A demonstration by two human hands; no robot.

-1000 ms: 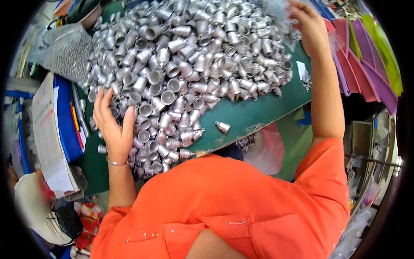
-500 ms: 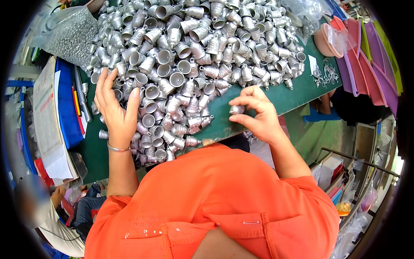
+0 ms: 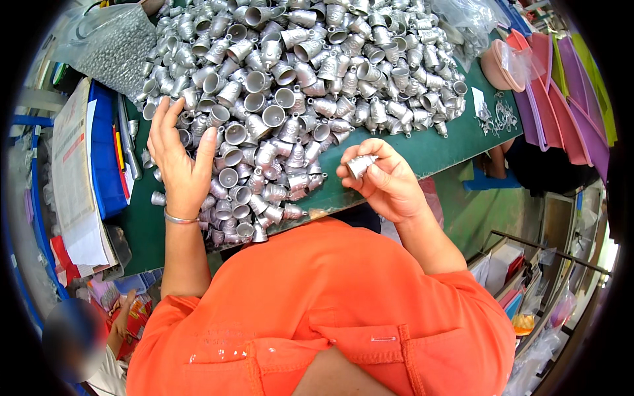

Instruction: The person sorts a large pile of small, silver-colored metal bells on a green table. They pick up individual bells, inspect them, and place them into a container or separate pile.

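Observation:
A large heap of small silver metal bells (image 3: pixel 310 79), each with a loop on top, covers much of the green table (image 3: pixel 429 152). At the heap's left side my left hand (image 3: pixel 177 155) rests with fingers spread and the thumb apart, touching or just over the bells; no bell shows in its grasp. My right hand (image 3: pixel 386 181) is raised near the table's front edge, right of the heap. Between its thumb and fingers it pinches one silver bell (image 3: pixel 360 165), tilted with its mouth toward the lower left.
Left of the heap stand a clear bag of small silver beads (image 3: pixel 109 59) and a blue tray (image 3: pixel 105 158) with pens and papers. A pink basket (image 3: pixel 498 63) and small metal pieces (image 3: pixel 498 115) lie at the right. Another person (image 3: pixel 109 356) sits at the lower left.
My right hand has turned over, bringing the bell slightly left and its side into view. My left hand stays spread at the heap. The person at the lower left has shifted.

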